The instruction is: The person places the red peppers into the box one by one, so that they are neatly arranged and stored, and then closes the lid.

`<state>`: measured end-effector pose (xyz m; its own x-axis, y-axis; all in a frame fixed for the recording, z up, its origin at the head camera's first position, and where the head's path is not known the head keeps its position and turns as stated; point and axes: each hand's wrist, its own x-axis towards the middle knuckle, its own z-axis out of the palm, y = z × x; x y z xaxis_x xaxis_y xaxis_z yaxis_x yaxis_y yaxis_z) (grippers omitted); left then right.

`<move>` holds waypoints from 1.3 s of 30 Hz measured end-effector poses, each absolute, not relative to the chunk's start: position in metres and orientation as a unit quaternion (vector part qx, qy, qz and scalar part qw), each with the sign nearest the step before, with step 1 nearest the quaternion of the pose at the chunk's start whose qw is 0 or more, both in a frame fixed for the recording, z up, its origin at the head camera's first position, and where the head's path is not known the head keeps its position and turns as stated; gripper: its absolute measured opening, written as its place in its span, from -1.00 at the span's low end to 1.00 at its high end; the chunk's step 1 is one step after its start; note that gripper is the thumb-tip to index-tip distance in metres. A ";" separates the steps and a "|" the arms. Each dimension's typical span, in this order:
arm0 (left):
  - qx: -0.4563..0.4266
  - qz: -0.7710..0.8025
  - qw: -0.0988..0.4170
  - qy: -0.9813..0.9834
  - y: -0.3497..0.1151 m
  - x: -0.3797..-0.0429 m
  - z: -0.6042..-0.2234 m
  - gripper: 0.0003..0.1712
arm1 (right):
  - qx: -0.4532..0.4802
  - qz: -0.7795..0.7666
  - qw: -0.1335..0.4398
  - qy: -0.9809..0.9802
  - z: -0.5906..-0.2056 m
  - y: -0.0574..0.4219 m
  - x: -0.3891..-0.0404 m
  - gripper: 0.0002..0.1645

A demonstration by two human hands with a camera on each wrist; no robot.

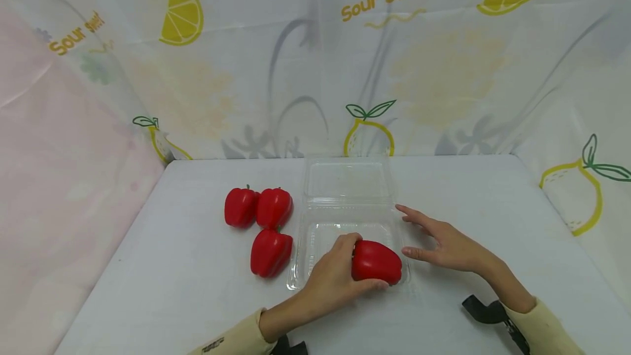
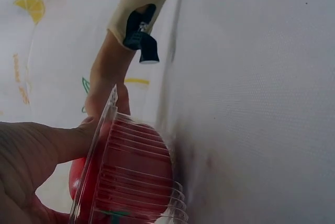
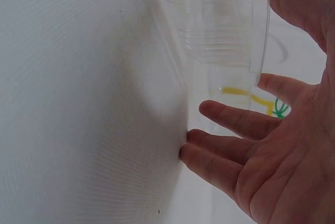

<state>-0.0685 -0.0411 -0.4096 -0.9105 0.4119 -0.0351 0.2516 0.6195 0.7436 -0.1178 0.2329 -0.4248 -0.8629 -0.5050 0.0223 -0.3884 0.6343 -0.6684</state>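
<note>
A red bell pepper (image 1: 377,263) lies on its side in the front right of a clear plastic clamshell container (image 1: 315,240), whose lid (image 1: 347,179) is folded back. My left hand (image 1: 335,267) grips this pepper, thumb on the near side, most fingers hidden behind it. In the left wrist view the pepper (image 2: 138,166) shows through the container's ribbed wall. My right hand (image 1: 446,242) is spread beside the container's right edge, holding nothing. In the right wrist view its fingers (image 3: 235,119) extend near the clear wall; whether they touch it I cannot tell.
Left of the container sit several more red bell peppers: one (image 1: 240,208) at the back left, one (image 1: 274,208) beside it and one (image 1: 271,252) in front. All stand on a white table (image 1: 187,289). A lemon-print cloth (image 1: 305,70) hangs behind.
</note>
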 end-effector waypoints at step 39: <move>0.251 0.400 0.038 0.881 -0.080 -0.073 -0.393 -0.08 | -0.245 -0.346 0.080 0.902 -0.428 0.232 -0.118 0.00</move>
